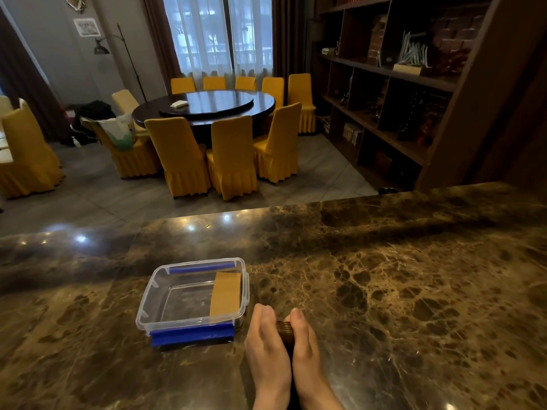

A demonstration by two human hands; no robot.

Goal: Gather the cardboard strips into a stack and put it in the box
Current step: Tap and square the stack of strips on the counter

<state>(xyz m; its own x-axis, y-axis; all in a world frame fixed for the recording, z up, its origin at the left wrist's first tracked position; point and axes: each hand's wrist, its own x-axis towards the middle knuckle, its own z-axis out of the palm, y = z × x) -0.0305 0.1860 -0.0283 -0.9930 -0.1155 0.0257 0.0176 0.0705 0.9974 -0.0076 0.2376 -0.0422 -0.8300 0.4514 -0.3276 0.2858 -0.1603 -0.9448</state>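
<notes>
A stack of cardboard strips stands on edge on the marble counter, pressed between my two palms; only its ribbed end and a bit of its top show. My left hand lies flat against its left side and my right hand against its right side. A clear plastic box with blue clips sits just left of my hands, open at the top. One tan cardboard strip lies inside the box along its right wall.
The brown marble counter stretches wide to the right and left of the box. Its far edge runs across the middle of the view. Beyond it are a round dining table with yellow chairs and a dark bookshelf.
</notes>
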